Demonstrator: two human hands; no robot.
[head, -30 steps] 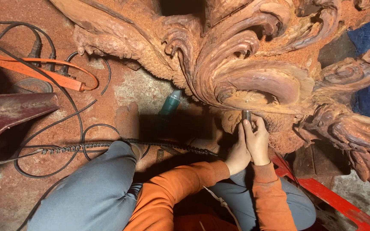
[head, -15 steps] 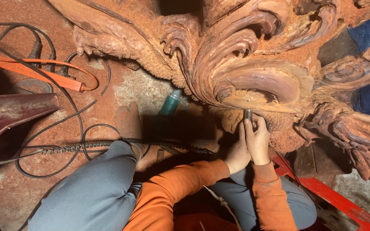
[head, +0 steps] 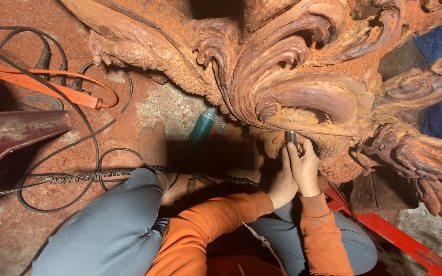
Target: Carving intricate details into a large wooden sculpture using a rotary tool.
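Metal tool point(head: 291, 137) gripped between both hands point(head: 296, 171), touching carving point(head: 303, 97)

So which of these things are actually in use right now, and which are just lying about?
In use:
- carving, being worked on its underside
- metal tool, its tip against the carving
- right hand and left hand, both gripping the tool
- flexible shaft, apparently leading towards the hands

Lying about:
- green tool on the floor
- orange strip
- black cables
- red bar
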